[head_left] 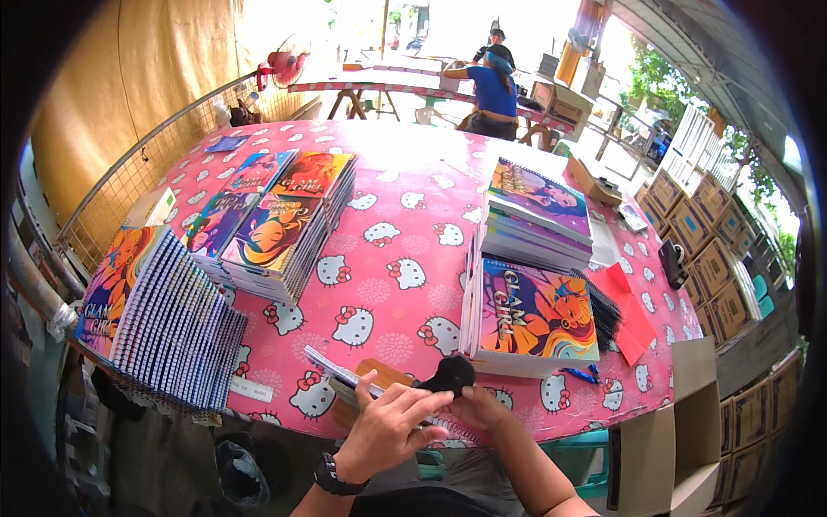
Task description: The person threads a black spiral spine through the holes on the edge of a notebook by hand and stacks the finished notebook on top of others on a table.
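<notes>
Apparently, coil binding is in hand: the notebook lies at the counter's near edge, left hand part-spread over it, right hand fingers bunched; grip, I cannot tell. Next likely calls for steady pages.

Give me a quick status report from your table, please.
Left grip and right grip both at black rounded object. Spiral binding showing between them. Notebook stack close beyond right grip.
</notes>
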The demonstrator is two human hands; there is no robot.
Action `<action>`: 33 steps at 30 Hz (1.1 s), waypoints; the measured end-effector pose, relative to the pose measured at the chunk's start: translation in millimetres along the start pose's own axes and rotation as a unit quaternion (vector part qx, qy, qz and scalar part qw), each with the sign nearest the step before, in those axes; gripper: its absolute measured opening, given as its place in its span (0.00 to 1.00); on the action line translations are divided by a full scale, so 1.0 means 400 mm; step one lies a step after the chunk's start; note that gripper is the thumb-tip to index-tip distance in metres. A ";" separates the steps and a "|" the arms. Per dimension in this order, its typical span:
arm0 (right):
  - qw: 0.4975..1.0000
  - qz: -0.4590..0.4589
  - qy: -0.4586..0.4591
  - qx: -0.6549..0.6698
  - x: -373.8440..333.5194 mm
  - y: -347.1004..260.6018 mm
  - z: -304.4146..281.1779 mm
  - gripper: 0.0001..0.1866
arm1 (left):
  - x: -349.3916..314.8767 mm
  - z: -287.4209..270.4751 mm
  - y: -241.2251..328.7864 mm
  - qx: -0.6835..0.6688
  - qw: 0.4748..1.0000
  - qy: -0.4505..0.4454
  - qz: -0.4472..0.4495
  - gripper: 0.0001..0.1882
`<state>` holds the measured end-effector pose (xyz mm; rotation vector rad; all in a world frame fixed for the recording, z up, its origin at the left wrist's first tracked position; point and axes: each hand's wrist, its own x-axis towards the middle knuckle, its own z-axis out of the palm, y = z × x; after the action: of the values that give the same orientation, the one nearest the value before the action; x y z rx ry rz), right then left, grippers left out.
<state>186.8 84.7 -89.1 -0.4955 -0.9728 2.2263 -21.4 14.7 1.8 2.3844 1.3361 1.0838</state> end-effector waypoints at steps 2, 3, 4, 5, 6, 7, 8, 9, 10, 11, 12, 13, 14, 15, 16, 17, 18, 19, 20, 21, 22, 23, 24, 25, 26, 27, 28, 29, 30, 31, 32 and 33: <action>0.999 -0.006 0.038 -0.033 -0.003 -0.007 0.009 0.28 | 0.003 -0.004 0.014 -0.015 1.000 0.022 -0.015 0.09; 0.997 -0.012 0.036 -0.074 -0.006 -0.019 0.015 0.27 | 0.001 -0.005 0.009 -0.012 1.000 0.003 -0.015 0.09; 0.993 -0.017 0.033 -0.115 -0.007 -0.032 0.018 0.27 | -0.004 -0.008 0.000 -0.009 1.000 -0.016 -0.014 0.09; 0.987 -0.023 0.031 -0.157 -0.011 -0.041 0.019 0.26 | -0.005 -0.010 -0.005 -0.006 0.999 -0.034 -0.013 0.09; 0.983 -0.031 0.039 -0.178 -0.018 -0.039 0.019 0.25 | -0.007 -0.010 0.001 -0.011 1.000 -0.021 -0.016 0.09; 0.978 -0.038 0.046 -0.200 -0.026 -0.036 0.019 0.25 | -0.004 -0.012 0.009 -0.017 1.000 -0.006 -0.020 0.09; 0.972 -0.045 0.053 -0.222 -0.034 -0.036 0.020 0.24 | 0.000 -0.016 0.013 -0.022 0.999 0.008 -0.023 0.10; 0.969 -0.070 0.045 -0.234 -0.048 -0.032 0.019 0.23 | -0.005 -0.011 0.006 0.000 1.000 0.012 -0.008 0.12; 0.964 -0.094 0.036 -0.246 -0.049 -0.045 0.020 0.23 | -0.005 -0.007 -0.010 0.022 1.000 0.015 0.008 0.14; 0.961 -0.113 0.026 -0.252 -0.047 -0.047 0.018 0.22 | -0.013 -0.004 -0.023 0.044 0.999 0.014 0.016 0.17; 0.952 -0.140 0.031 -0.272 -0.047 -0.056 0.018 0.20 | -0.007 -0.010 -0.019 0.032 0.999 0.034 -0.009 0.18; 0.941 -0.167 0.036 -0.291 -0.049 -0.069 0.023 0.18 | 0.004 -0.021 -0.008 0.020 0.998 0.053 -0.033 0.20; 0.929 -0.198 0.036 -0.312 -0.045 -0.081 0.033 0.16 | 0.010 -0.030 -0.004 0.015 0.995 0.076 -0.056 0.22; 0.921 -0.228 -0.005 -0.317 -0.039 -0.092 0.063 0.15 | -0.007 -0.037 -0.014 0.029 0.995 0.061 -0.069 0.24; 0.909 -0.261 -0.037 -0.324 -0.044 -0.113 0.099 0.13 | -0.018 -0.038 -0.033 0.036 0.996 0.043 -0.075 0.25; 0.895 -0.294 -0.069 -0.329 -0.053 -0.132 0.137 0.12 | -0.026 -0.038 -0.044 0.044 0.995 0.025 -0.081 0.27; 0.839 -0.251 -0.040 -0.481 -0.059 -0.151 0.179 0.12 | -0.023 -0.039 -0.044 0.008 0.996 0.032 -0.085 0.27; 0.826 -0.233 0.002 -0.514 -0.054 -0.148 0.173 0.12 | -0.023 -0.042 -0.043 -0.001 0.996 0.029 -0.090 0.28; 0.809 -0.214 0.045 -0.546 -0.048 -0.140 0.160 0.13 | -0.024 -0.045 -0.042 -0.009 0.995 0.025 -0.094 0.29; 0.787 -0.196 0.084 -0.580 -0.035 -0.149 0.163 0.14 | -0.020 -0.047 -0.045 -0.018 0.995 0.027 -0.097 0.29; 0.789 -0.235 0.075 -0.563 -0.052 -0.167 0.182 0.15 | -0.017 -0.047 -0.048 -0.021 0.995 0.034 -0.096 0.31; 0.789 -0.250 0.026 -0.561 -0.053 -0.186 0.206 0.16 | -0.014 -0.047 -0.051 -0.025 0.994 0.040 -0.094 0.32; 0.791 -0.263 -0.017 -0.552 -0.057 -0.193 0.231 0.16 | -0.018 -0.045 -0.050 -0.029 0.994 0.037 -0.094 0.33; 0.792 -0.276 -0.059 -0.541 -0.055 -0.192 0.244 0.17 | -0.021 -0.043 -0.049 -0.031 0.994 0.034 -0.097 0.35; 0.763 -0.212 -0.010 -0.611 -0.040 -0.173 0.228 0.18 | -0.023 -0.041 -0.048 -0.033 0.994 0.030 -0.100 0.36; 0.774 -0.144 0.060 -0.614 -0.014 -0.171 0.213 0.18 | -0.018 -0.041 -0.050 -0.035 0.994 0.034 -0.099 0.37; 0.772 -0.179 0.048 -0.608 -0.022 -0.179 0.218 0.18 | -0.017 -0.042 -0.050 -0.035 0.994 0.032 -0.098 0.37; 0.769 -0.214 0.035 -0.601 -0.035 -0.188 0.225 0.18 | -0.019 -0.044 -0.049 -0.036 0.994 0.029 -0.098 0.38; 0.768 -0.237 -0.002 -0.596 -0.033 -0.198 0.240 0.18 | -0.019 -0.046 -0.050 -0.037 0.994 0.027 -0.098 0.38; 0.771 -0.254 -0.035 -0.583 -0.029 -0.196 0.268 0.17 | -0.024 -0.046 -0.050 -0.039 0.994 0.021 -0.100 0.39; 0.773 -0.271 -0.067 -0.569 -0.024 -0.192 0.282 0.17 | -0.025 -0.046 -0.051 -0.041 0.994 0.015 -0.103 0.39; 0.764 -0.197 -0.025 -0.614 -0.006 -0.178 0.257 0.17 | -0.021 -0.051 -0.056 -0.037 0.994 0.014 -0.099 0.39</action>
<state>160.1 67.3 31.8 -0.6656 -2.2680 0.9636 -52.5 17.3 1.0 2.1400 1.4772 1.0933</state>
